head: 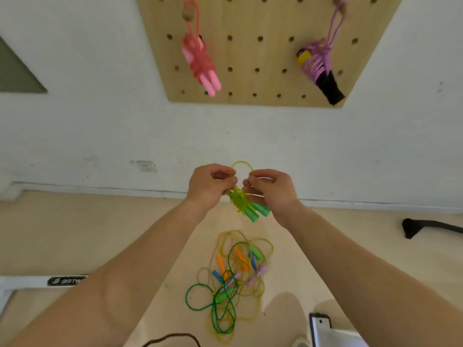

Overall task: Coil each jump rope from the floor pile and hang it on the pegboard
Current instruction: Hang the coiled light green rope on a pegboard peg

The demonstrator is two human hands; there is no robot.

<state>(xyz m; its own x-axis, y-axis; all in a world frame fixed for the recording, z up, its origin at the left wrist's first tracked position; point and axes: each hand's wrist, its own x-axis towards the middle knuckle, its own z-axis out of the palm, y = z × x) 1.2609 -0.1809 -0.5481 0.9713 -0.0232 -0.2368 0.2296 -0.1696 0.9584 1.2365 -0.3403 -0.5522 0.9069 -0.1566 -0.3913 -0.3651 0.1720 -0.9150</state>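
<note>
Left hand [209,185] and right hand [271,187] pinching a coiled yellow-green cord jump rope with green plastic handles [246,205], tangled rope pile [233,279] lying on the floor below the hands

The pegboard [250,58] is pale tan wood, dotted with a regular grid of dark round holes. Towards its 9 o'clock side is a pink jump rope [200,63], cord and handles alike. Towards 3 o'clock is a purple-corded jump rope [318,68] with yellow and black handles. The yellow-green jump rope [246,204] has teal-green handles. At its 6 o'clock, the floor pile [235,276] mixes dark green and yellow cords with orange, blue, lilac and bright green handles. The floor [75,234] is beige, the wall [75,134] white.
</note>
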